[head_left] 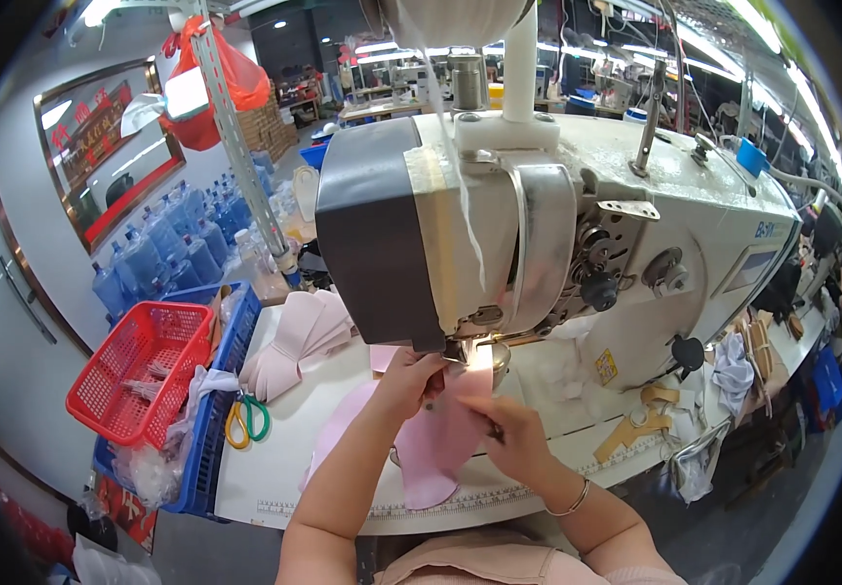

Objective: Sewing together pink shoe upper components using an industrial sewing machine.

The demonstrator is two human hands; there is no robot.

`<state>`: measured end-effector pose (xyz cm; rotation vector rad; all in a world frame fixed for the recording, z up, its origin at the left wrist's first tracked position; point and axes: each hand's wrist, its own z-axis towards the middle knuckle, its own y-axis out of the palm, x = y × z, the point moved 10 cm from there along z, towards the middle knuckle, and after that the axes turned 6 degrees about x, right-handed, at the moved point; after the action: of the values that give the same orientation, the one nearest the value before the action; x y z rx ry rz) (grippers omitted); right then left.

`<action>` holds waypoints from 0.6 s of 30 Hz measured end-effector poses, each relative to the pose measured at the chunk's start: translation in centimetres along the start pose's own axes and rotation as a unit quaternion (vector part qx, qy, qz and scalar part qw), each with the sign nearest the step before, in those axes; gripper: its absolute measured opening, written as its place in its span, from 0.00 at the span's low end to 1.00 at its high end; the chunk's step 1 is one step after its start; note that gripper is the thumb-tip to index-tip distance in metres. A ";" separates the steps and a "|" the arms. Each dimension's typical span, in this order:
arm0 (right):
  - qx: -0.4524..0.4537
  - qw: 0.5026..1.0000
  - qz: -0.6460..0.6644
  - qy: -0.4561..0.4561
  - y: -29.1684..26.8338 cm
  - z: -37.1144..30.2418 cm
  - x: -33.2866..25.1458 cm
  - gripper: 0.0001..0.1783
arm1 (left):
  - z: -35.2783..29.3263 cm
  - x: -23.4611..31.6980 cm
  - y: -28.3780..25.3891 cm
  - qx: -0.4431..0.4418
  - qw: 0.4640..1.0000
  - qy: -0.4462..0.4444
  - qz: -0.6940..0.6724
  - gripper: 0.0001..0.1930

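Observation:
A pale pink panel, leather or fabric (435,453), lies on the white table under the lit needle area of a large sewing machine (372,214). My left hand (409,382) is right beside the needle, fingers pinched on the panel's upper edge. To the right, my right hand (516,439) is closed over the panel's right side. A small dark thing shows at its fingers, too blurred to name. A ruler strip (343,514) runs along the table's front edge. Part of the panel is hidden beneath my left forearm.
Fanned pink pieces (289,349) lie at the left, near scissors with yellow and green handles (247,421). A red basket (114,421) rests on a blue crate (204,429) beside the table. Tan scraps (635,429) lie at the right. White thread (468,195) hangs before the machine.

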<state>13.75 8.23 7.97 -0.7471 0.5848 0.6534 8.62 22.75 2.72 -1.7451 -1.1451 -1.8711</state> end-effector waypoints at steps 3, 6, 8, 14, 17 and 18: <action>0.029 0.980 0.140 0.138 -1.6 0.1 3.2 0.14 | -1.7 -0.2 0.4 0.059 0.994 0.062 -0.069 0.06; 0.020 0.940 0.258 0.223 -2.9 1.5 4.9 0.09 | -2.8 0.9 0.5 0.073 0.988 0.135 -0.017 0.08; -0.018 0.947 0.228 0.226 -3.7 2.8 4.7 0.08 | -3.3 1.5 0.6 0.078 0.983 0.162 0.023 0.08; -0.048 0.947 0.206 0.244 -4.6 3.6 5.2 0.07 | -3.6 0.1 0.3 0.085 0.985 0.148 -0.030 0.11; -0.070 0.962 0.163 0.206 -4.8 4.8 5.9 0.08 | -3.7 0.5 0.5 0.093 0.981 0.168 -0.017 0.12; -0.061 0.963 0.140 0.222 -4.9 5.2 6.4 0.07 | -3.7 0.8 0.5 0.093 0.981 0.169 -0.016 0.12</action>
<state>22.72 11.49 8.82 -0.9455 1.0831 0.7941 6.38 19.92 3.88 -1.2564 -1.1737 -1.9173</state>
